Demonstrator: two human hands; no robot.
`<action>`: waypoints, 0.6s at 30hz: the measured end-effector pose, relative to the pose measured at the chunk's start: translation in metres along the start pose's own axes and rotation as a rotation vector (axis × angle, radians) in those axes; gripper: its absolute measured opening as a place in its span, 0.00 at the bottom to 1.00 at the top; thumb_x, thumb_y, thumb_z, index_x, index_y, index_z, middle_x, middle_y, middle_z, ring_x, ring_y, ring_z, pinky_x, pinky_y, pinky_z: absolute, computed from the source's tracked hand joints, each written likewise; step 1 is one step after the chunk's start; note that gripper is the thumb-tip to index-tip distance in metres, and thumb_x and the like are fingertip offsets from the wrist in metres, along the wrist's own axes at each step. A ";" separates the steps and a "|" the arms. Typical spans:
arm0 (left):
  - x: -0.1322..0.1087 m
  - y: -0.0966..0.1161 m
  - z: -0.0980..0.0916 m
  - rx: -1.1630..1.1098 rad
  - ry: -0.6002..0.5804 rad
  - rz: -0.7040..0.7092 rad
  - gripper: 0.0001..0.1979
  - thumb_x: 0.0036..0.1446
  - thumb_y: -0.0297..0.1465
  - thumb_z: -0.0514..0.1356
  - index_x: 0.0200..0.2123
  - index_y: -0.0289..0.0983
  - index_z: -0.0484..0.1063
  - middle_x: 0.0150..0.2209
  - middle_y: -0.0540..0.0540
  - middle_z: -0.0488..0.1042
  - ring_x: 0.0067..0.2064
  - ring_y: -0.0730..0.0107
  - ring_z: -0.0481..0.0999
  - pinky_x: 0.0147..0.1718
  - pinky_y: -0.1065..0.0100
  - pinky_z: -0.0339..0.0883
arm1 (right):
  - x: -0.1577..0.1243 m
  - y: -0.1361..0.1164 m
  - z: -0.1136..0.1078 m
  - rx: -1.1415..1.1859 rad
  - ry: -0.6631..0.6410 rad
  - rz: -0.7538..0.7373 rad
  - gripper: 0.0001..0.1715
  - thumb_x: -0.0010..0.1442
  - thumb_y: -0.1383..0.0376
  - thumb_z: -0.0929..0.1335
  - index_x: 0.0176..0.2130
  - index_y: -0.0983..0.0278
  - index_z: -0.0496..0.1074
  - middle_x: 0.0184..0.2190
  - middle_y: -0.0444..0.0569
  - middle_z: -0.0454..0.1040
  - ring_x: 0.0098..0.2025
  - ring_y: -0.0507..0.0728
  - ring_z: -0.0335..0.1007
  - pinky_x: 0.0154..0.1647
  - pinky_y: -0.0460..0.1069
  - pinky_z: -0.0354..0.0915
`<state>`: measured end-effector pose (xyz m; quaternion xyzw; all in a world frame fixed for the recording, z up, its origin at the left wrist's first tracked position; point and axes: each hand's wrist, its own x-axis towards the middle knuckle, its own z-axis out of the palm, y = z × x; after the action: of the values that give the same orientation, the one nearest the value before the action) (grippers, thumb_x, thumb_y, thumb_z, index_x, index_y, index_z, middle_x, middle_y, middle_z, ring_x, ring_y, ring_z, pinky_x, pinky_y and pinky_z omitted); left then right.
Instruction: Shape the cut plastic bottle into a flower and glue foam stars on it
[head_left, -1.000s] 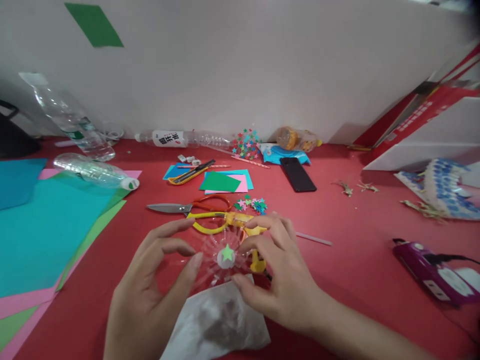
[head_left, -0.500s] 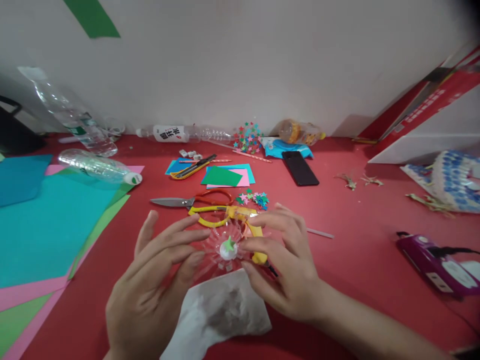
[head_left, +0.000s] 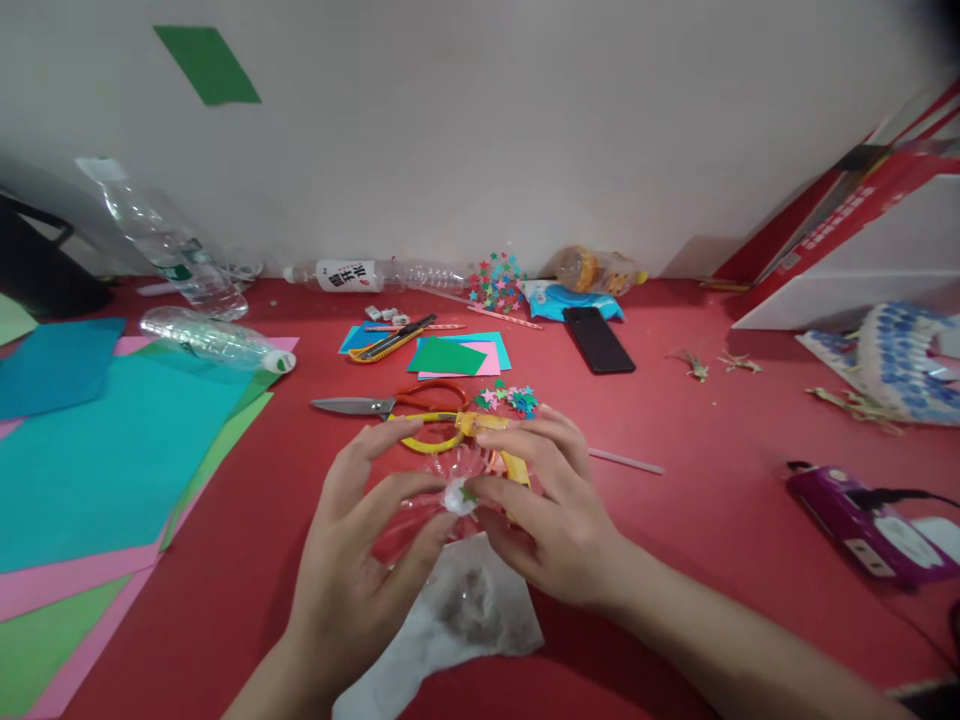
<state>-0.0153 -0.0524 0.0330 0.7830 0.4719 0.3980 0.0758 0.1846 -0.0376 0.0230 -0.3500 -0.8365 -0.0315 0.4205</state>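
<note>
Your left hand (head_left: pixel 364 555) and right hand (head_left: pixel 566 520) meet at the white cap (head_left: pixel 454 498) in the mid. of the cut plastic piece (head_left: pixel 454 462), nr. the front of the worktop (head_left: pixel 675 560), just behind the white sheet (head_left: pixel 431 645) w/ its dark patch. Left index finger & thumb curve in at the cap's edge; prob. steadying it, but can't tell if they grip. Your right fingertips are at the green star (head_left: pixel 469 494) by the cap's R side, partly covering it; can't tell if they pinch it or just press. Neither hand is clenched.

Status: the plastic is cut into strips fanning out round the cap, so the cutting looks done there. The star is at the cap, but can't confirm it's fixed. A loose heap of stars (head_left: pixel 517 401) lies unused behind your right hand. The small paper pcs (head_left: pixel 450 357) are in a stack, also unused as far as you can see. The scissors (head_left: pixel 352 406) & yellow glue gun (head_left: pixel 517 470) are out of your grip, the gun partly hidden.

Containers: tall bottle (head_left: pixel 176 255), back L, capped, no contents visible. The lying bottle (head_left: pixel 210 340) on the large paper sheets (head_left: pixel 112 470) is capped too & looks empty. Labelled bottle (head_left: pixel 349 276) lies by the wall; label hides part of the inside. Amber-marked bottle (head_left: pixel 596 270) lies on the blue packet (head_left: pixel 544 300); contents of both unclear.
</note>
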 end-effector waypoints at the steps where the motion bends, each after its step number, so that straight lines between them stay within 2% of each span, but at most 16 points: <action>1: -0.001 -0.001 0.000 0.001 -0.004 -0.002 0.06 0.60 0.29 0.59 0.41 0.44 0.72 0.59 0.47 0.64 0.60 0.57 0.65 0.57 0.52 0.61 | 0.000 -0.001 0.000 0.000 0.009 -0.001 0.08 0.59 0.70 0.69 0.40 0.62 0.74 0.52 0.49 0.71 0.57 0.59 0.60 0.65 0.61 0.53; 6: 0.000 -0.006 0.005 -0.002 -0.009 0.013 0.07 0.60 0.29 0.59 0.41 0.44 0.71 0.59 0.46 0.64 0.58 0.58 0.67 0.56 0.53 0.62 | 0.000 0.000 0.001 0.005 0.044 0.015 0.05 0.59 0.69 0.69 0.37 0.61 0.74 0.48 0.48 0.74 0.54 0.58 0.62 0.65 0.61 0.53; 12: 0.002 -0.006 0.005 0.003 -0.006 0.000 0.06 0.60 0.29 0.59 0.41 0.43 0.71 0.58 0.45 0.65 0.58 0.56 0.67 0.54 0.52 0.63 | -0.002 0.003 0.005 0.001 0.152 -0.004 0.07 0.56 0.72 0.72 0.35 0.61 0.75 0.44 0.45 0.76 0.51 0.57 0.66 0.64 0.61 0.56; 18: 0.001 -0.004 0.006 -0.003 -0.018 0.001 0.06 0.60 0.29 0.59 0.41 0.43 0.71 0.58 0.44 0.65 0.58 0.57 0.67 0.54 0.52 0.63 | -0.004 0.002 0.008 0.024 0.158 -0.001 0.07 0.56 0.72 0.71 0.36 0.60 0.74 0.46 0.45 0.74 0.52 0.58 0.64 0.64 0.63 0.55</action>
<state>-0.0140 -0.0475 0.0279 0.7867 0.4703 0.3916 0.0809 0.1816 -0.0354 0.0143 -0.3409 -0.8011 -0.0490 0.4895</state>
